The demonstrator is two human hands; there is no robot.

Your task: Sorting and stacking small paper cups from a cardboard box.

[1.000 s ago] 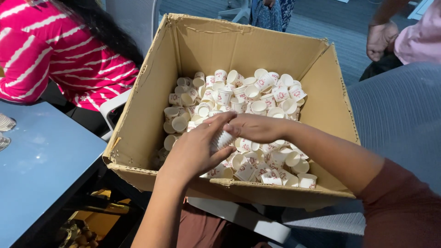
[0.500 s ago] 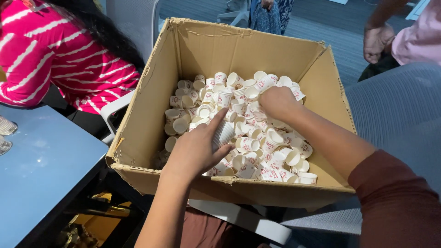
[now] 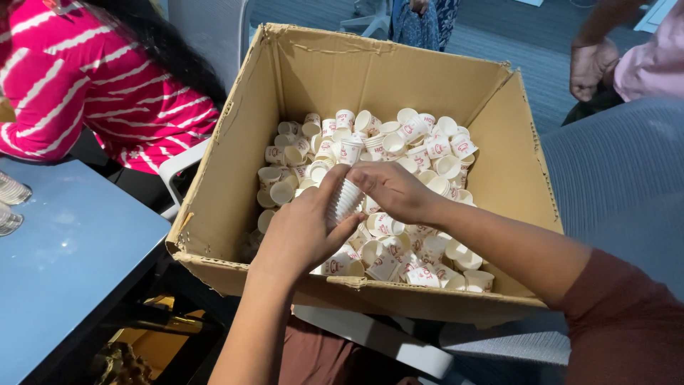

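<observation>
Head view: left hand (image 3: 303, 232) clamped round a short nested stack of paper cups (image 3: 345, 202), held over the cardboard box (image 3: 235, 164). Right hand (image 3: 393, 191) pinches the stack's top end, fingers closed on it. Stack small so far; most loose cups (image 3: 399, 142) unsorted in box. Blue surface (image 3: 64, 264) at left.

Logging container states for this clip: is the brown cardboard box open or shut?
Open. The brown cardboard box has its flaps standing up, loose small white paper cups show inside, and both hands reach in.
</observation>
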